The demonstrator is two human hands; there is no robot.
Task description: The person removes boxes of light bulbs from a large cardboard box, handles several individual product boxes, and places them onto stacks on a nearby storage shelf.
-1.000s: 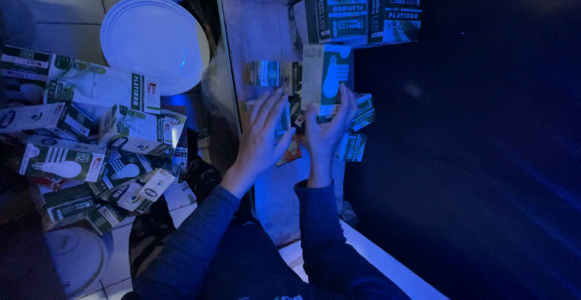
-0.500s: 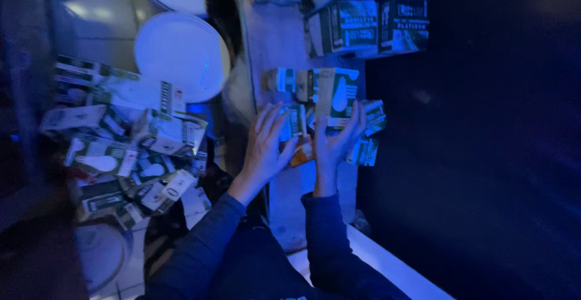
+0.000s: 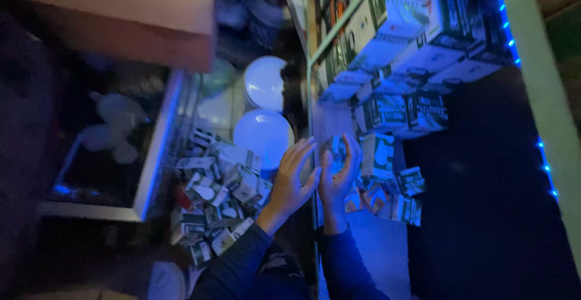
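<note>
**A:** Dim shop, everything washed blue. A shelf point(image 3: 387, 257) runs up the middle of the frame, stacked boxes point(image 3: 393, 27) at upper right, a loose heap of cartons point(image 3: 221, 197) at lower left, two white lids point(image 3: 264, 133) just above the heap. What have I got under the hands?

**B:** A small bulb box point(image 3: 380, 154), standing on the shelf at centre, just right of your right hand point(image 3: 338, 179). More small boxes point(image 3: 402, 197) lie jumbled below it.

**A:** Grip?

**B:** Both hands are spread, fingers apart, clamped on nothing. Your left hand point(image 3: 293, 179) hovers over the shelf's edge, beside the right. Whether the right fingertips touch a box, I cannot tell; the frame is smeared.

**A:** How would that box handle, by my guess?

**B:** Light, thin card, probably a glass or plastic bulb inside, so fragile. The walls will dent under a hard pinch. I would take it across its two narrow sides, near the middle, with a gentle squeeze. Glossy print may be a little slippery.

**A:** Which way does it run?

**B:** Long axis goes up and down the frame, tilted slightly; the printed face points at the camera.
</note>
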